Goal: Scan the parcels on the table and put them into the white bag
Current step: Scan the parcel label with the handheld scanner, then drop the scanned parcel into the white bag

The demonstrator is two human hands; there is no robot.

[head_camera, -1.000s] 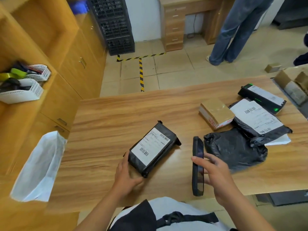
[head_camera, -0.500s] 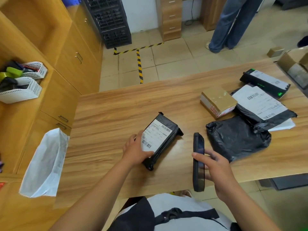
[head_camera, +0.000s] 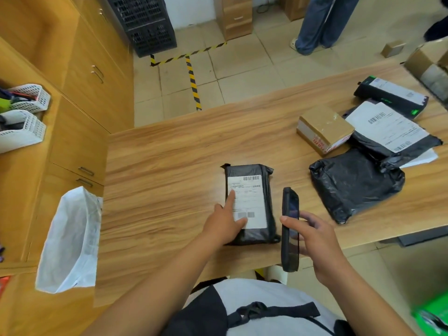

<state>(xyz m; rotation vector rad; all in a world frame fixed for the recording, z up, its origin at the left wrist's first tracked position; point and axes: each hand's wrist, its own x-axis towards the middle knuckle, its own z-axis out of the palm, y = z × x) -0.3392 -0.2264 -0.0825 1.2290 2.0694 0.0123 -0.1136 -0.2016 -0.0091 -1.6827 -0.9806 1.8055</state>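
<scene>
A black parcel (head_camera: 257,187) with a white label lies flat on the wooden table (head_camera: 169,166) in front of me. My left hand (head_camera: 224,220) rests on its label, index finger straight and thumb against the lower label. My right hand (head_camera: 317,241) grips a black handheld scanner (head_camera: 289,226) upright just right of that parcel. The white bag (head_camera: 70,238) hangs open off the table's left edge. To the right lie a crumpled black bag parcel (head_camera: 351,185), a brown box (head_camera: 323,128), a large labelled black parcel (head_camera: 390,132) and a long black box (head_camera: 390,97).
Wooden cabinets (head_camera: 80,98) line the left side with white baskets (head_camera: 21,127) on a counter. A black crate stack (head_camera: 145,23) stands on the floor behind. A person in jeans (head_camera: 320,23) stands beyond the table. An open carton (head_camera: 429,66) sits at the far right.
The black parcel has been turned from slanted to straight, label facing me. My left hand moved from its near corner onto the label. The scanner hand stayed almost still.
</scene>
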